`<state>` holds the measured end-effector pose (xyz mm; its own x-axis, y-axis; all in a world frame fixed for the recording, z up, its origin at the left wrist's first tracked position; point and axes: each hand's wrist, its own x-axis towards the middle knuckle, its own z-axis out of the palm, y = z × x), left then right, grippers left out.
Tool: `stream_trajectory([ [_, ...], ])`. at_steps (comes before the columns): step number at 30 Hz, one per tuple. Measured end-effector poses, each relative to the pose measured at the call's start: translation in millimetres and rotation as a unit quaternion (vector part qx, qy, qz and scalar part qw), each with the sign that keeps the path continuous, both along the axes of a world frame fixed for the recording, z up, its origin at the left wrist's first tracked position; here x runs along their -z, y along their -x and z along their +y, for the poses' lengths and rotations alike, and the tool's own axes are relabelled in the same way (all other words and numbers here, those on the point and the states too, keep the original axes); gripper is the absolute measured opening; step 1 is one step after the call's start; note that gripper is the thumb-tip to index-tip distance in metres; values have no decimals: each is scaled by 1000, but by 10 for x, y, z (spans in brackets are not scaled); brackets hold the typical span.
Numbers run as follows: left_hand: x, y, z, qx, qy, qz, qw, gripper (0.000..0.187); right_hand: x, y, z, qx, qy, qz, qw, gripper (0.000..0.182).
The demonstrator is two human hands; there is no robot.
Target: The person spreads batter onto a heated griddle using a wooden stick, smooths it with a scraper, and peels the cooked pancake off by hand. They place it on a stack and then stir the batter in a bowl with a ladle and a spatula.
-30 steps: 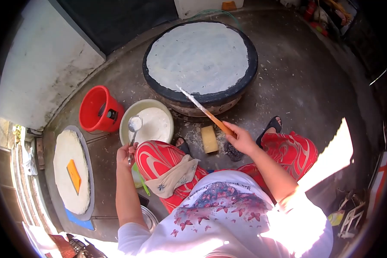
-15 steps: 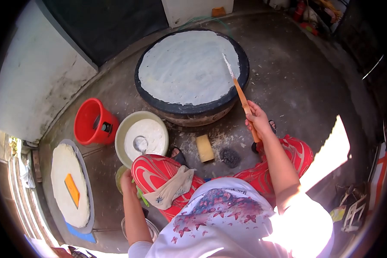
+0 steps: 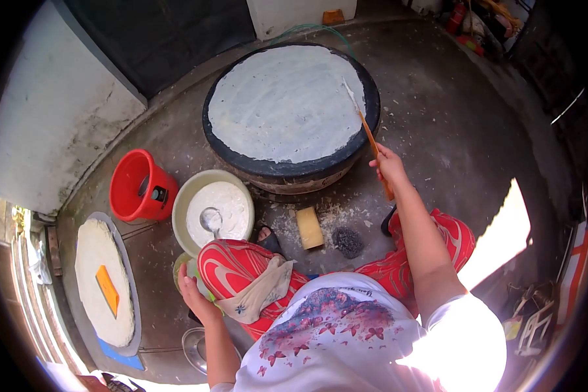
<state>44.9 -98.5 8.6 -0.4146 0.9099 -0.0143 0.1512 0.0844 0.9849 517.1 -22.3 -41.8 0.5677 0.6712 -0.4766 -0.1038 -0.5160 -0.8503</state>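
Note:
My right hand (image 3: pixel 389 164) is closed around the brown handle of a long, flat wooden spatula (image 3: pixel 368 134). The spatula's whitened tip lies over the right side of a wide sheet of pale batter (image 3: pixel 287 104), spread on a big round black griddle (image 3: pixel 242 157). Down by my left knee, my left hand (image 3: pixel 196 294) is held with fingers stretched out and nothing in it that I can see. Just beyond it is a greenish round thing (image 3: pixel 181 264), partly hidden by the hand and knee. A cream basin (image 3: pixel 181 219) of white batter holds a metal ladle (image 3: pixel 211 219).
Left of the basin stands a red bucket (image 3: pixel 127 189). A stack of pale flatbreads (image 3: pixel 95 261) with an orange scraper (image 3: pixel 108 291) on it lies further left. A yellow sponge-like block (image 3: pixel 310 228) and a dark scouring pad (image 3: pixel 347 242) sit before the griddle. A metal bowl (image 3: pixel 195 349) is near my left forearm.
My left hand has opened out and drawn back from beside the greenish thing. My right hand has turned the spatula slightly and moved a little up, its tip shifting slightly right.

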Motion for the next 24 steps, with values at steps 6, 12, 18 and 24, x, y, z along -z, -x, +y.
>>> stream_trajectory([
  [6, 16, -167, 36, 52, -61, 55, 995, 46, 31, 156, -32, -66, 43, -322, 944, 30],
  [12, -27, -297, 68, 59, -81, 215, 971, 46, -80, 75, -212, 35, -29, 21, 999, 35],
  [18, -22, -310, 82, 57, -83, 258, 961, 45, -75, 402, -139, -38, -85, 54, 994, 37],
  [24, 20, -301, 100, 66, -93, 244, 963, 43, -320, 966, 1, -221, -38, 85, 971, 34],
])
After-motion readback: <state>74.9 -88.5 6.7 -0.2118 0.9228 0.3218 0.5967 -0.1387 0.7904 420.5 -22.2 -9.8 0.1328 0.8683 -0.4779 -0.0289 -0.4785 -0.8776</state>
